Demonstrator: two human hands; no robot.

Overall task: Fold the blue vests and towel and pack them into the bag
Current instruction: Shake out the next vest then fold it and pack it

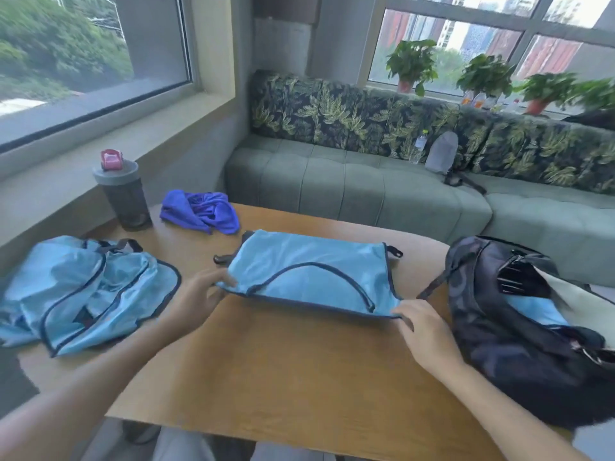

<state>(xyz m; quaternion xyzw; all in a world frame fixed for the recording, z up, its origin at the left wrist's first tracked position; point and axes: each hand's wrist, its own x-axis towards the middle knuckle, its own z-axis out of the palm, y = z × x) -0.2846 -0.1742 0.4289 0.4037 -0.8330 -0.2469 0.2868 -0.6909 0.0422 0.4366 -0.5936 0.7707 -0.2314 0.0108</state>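
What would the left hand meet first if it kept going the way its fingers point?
The left hand points right, onto the folded light-blue vest, whose left corner it already pinches. Nothing else lies between; the dark bag sits farther along.

The folded light-blue vest [309, 274] of thin synthetic cloth is showing a faint sheen and dark woven edging. The crumpled royal-blue towel [203, 211] is looking soft and matt. The dark patterned fabric bag [512, 331] is appearing matt, with glinting metal fittings. The wood-grain worktop [283, 367] is presenting smooth and satin.
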